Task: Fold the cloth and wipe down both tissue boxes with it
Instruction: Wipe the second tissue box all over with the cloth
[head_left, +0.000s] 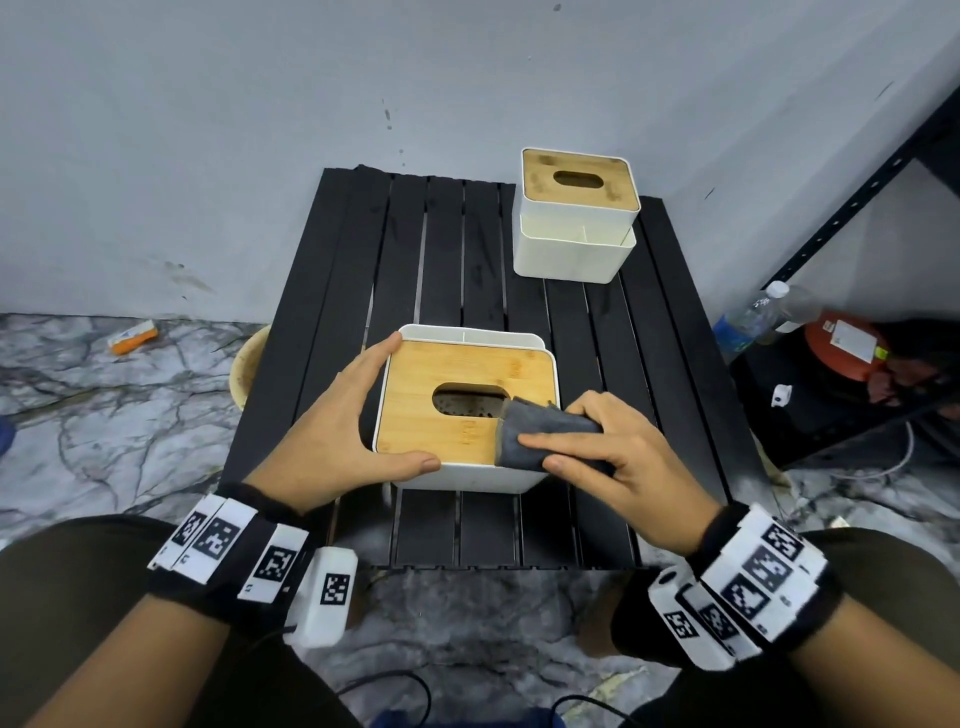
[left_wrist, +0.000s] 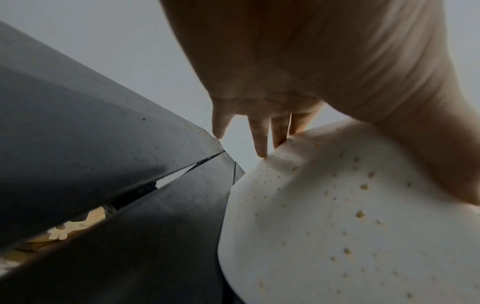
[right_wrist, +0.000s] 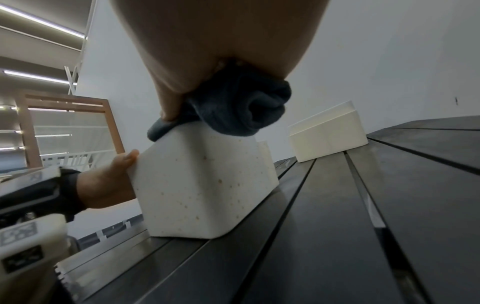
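The near tissue box (head_left: 467, 475), white with a bamboo lid (head_left: 415, 410), stands on the black slatted table (head_left: 332, 291). My left hand (head_left: 337, 426) braces its left front corner, fingers straight along the left wall and thumb along the front edge; the fingers (left_wrist: 261, 139) lie on the speckled white wall (left_wrist: 337, 226). My right hand (head_left: 618, 457) grips the folded dark grey cloth (head_left: 535, 431) and presses it on the lid's right front corner. From below, the cloth (right_wrist: 241, 107) bulges over the near box (right_wrist: 202, 185). The second tissue box (head_left: 576, 228) stands at the far right.
The table stands against a grey wall. A black metal rack (head_left: 857, 192) on the right holds a water bottle (head_left: 748, 322) and a red container (head_left: 847, 348). A round basin (head_left: 249, 364) sits under the table's left edge; an orange packet (head_left: 132, 338) lies on the marble floor.
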